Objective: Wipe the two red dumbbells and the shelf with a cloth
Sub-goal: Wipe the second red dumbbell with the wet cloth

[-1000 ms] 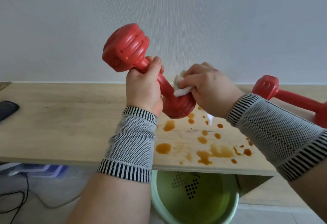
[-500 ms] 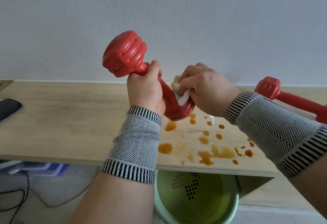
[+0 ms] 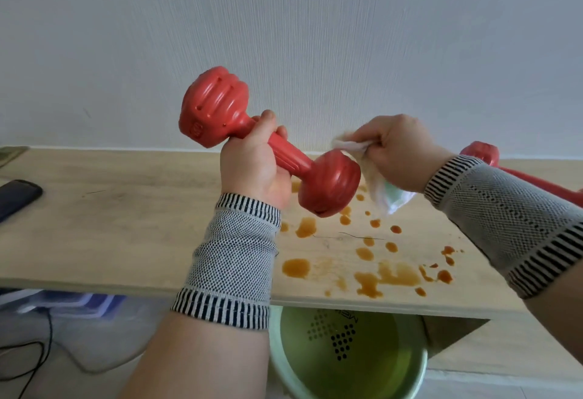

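My left hand (image 3: 254, 165) grips the handle of a red dumbbell (image 3: 328, 185), held tilted above the wooden shelf (image 3: 126, 228) with one end up at the left. My right hand (image 3: 400, 151) holds a crumpled white cloth (image 3: 377, 189) just right of the dumbbell's lower end, touching or nearly touching it. A second red dumbbell (image 3: 482, 154) lies on the shelf at the far right, mostly hidden behind my right wrist. Brown liquid stains (image 3: 388, 275) are spattered over the shelf below my hands.
A dark phone (image 3: 15, 195) lies at the shelf's left edge. Below the shelf stands a green bucket (image 3: 347, 351) with a perforated insert. Cables and a bluish plastic object lie on the floor at the lower left. A white wall backs the shelf.
My right hand has drawn the cloth off the dumbbell's handle to the right of its lower end. My left hand has turned the dumbbell so it lies flatter.
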